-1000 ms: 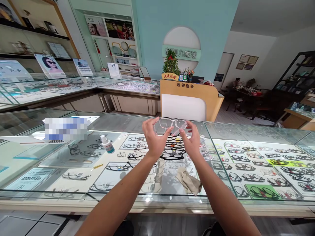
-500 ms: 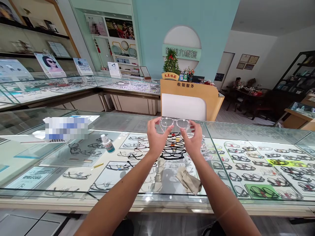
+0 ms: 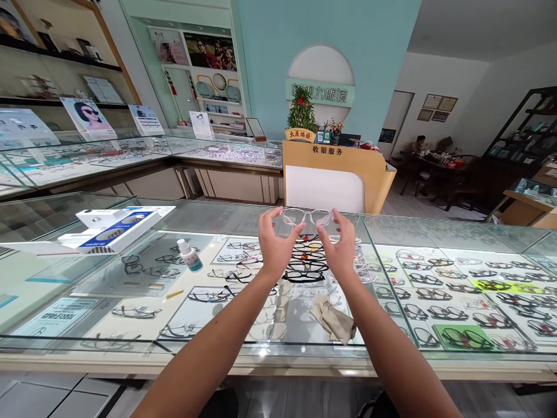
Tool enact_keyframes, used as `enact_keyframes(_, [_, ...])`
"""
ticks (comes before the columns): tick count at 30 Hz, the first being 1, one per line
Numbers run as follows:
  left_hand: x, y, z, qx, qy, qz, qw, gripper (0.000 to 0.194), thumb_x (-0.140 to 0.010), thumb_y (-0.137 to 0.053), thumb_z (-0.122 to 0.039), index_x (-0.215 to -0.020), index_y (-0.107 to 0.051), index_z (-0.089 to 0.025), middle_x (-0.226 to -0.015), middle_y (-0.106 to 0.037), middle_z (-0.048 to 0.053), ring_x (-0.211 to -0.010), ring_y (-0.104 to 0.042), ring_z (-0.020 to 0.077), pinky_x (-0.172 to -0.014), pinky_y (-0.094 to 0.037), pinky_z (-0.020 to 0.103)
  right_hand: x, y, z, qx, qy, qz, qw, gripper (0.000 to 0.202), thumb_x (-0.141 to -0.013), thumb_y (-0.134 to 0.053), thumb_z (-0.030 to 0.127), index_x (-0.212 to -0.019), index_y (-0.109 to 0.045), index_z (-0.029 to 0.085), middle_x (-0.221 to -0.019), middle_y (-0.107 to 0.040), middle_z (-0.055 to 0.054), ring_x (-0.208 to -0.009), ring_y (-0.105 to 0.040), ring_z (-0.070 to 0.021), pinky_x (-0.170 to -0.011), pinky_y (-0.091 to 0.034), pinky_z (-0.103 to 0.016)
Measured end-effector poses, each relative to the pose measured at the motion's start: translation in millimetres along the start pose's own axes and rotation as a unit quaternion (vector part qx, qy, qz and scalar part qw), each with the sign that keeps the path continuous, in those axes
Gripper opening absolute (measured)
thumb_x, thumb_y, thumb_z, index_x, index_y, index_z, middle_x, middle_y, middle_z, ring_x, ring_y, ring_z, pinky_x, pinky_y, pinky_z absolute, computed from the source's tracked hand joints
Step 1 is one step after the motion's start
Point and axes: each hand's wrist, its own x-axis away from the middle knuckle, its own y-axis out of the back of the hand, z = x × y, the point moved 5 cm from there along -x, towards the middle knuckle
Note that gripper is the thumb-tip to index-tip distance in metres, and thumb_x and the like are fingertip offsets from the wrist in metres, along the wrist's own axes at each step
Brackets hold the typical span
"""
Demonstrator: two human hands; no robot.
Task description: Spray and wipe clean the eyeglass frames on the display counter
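Note:
Both hands hold up a pair of clear-framed eyeglasses (image 3: 308, 217) above the glass counter. My left hand (image 3: 277, 241) grips the left side of the frame between thumb and fingers. On the other side, my right hand (image 3: 338, 241) pinches the frame in the same way. Below and between the hands, a column of dark-framed glasses (image 3: 305, 267) is in view. A crumpled beige cloth (image 3: 333, 320) lies on the counter by my right forearm. To the left stands a small white spray bottle (image 3: 189, 255) with a teal label.
The glass display counter (image 3: 278, 350) spans the view, with many eyeglasses under its top. A white and blue box (image 3: 117, 232) sits at the left, and a yellow stick (image 3: 174, 294) lies near the bottle. Beyond is a wooden cashier desk (image 3: 296, 154); a person (image 3: 418, 144) sits far right.
The eyeglasses have tilted slightly in my hands, so the lenses look flatter. Both hands have shifted very slightly left and stay on the frame.

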Motion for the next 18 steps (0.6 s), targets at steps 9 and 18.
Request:
enact_keyframes(9, [1.9, 3.3, -5.1, -0.027, -0.072, -0.036, 0.996, 0.06, -0.081, -0.09, -0.042, -0.131, -0.06, -0.025, -0.13, -0.064, 0.011, -0.125, -0.061, 0.0279, -0.102, -0.053, 0.045, 2.3, -5.4, -7.4, 0.013, -0.01, 0.026, 1.0, 0.063, -0.103, -0.06, 0.053, -0.16, -0.048, 0.027, -0.139, -0.068, -0.015, -0.128, -0.062, -0.0312, -0.101, -0.055, -0.049])
enact_keyframes(18, [2.9, 2.1, -5.0, -0.022, -0.071, -0.035, 0.997, 0.06, -0.081, -0.089, -0.041, -0.131, -0.059, -0.024, -0.132, -0.064, 0.011, -0.127, -0.061, 0.0285, -0.103, -0.053, 0.046, 2.9, -4.6, -3.8, 0.023, 0.019, 0.011, 0.999, 0.063, -0.104, -0.059, 0.05, -0.161, -0.046, 0.025, -0.14, -0.068, -0.016, -0.127, -0.063, -0.0313, -0.101, -0.056, -0.049])
